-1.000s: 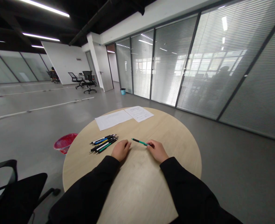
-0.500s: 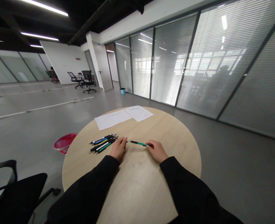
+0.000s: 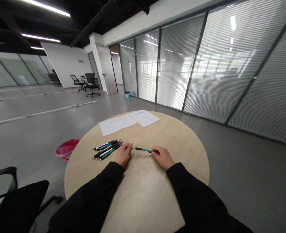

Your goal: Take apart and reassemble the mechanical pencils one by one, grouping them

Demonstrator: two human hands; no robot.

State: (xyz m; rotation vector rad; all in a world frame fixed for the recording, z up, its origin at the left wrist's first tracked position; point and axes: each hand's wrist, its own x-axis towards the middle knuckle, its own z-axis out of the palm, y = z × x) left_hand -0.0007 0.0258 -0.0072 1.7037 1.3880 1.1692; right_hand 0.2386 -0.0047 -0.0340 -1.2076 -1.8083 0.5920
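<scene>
Over the round table, my right hand (image 3: 162,156) is closed around the rear part of a green and black pen (image 3: 144,149), whose front end points left. My left hand (image 3: 123,153) pinches a tiny piece that looks like a pen tip (image 3: 132,147), right at the pen's front end. The piece is too small to see well, and I cannot tell whether it is fixed to the pen. Left of my left hand lies a bunch of several pens (image 3: 107,149) in black, white, blue, yellow and green, their tips to the lower left.
Two printed paper sheets (image 3: 117,124) lie toward the far side of the wooden table (image 3: 181,142). A red bin (image 3: 67,149) stands on the floor to the left, and a black chair (image 3: 19,200) is at the near left. Glass partitions with blinds run along the right.
The pen's front end has moved slightly left, closing the small gap to the piece in my left fingers. My left hand has barely moved.
</scene>
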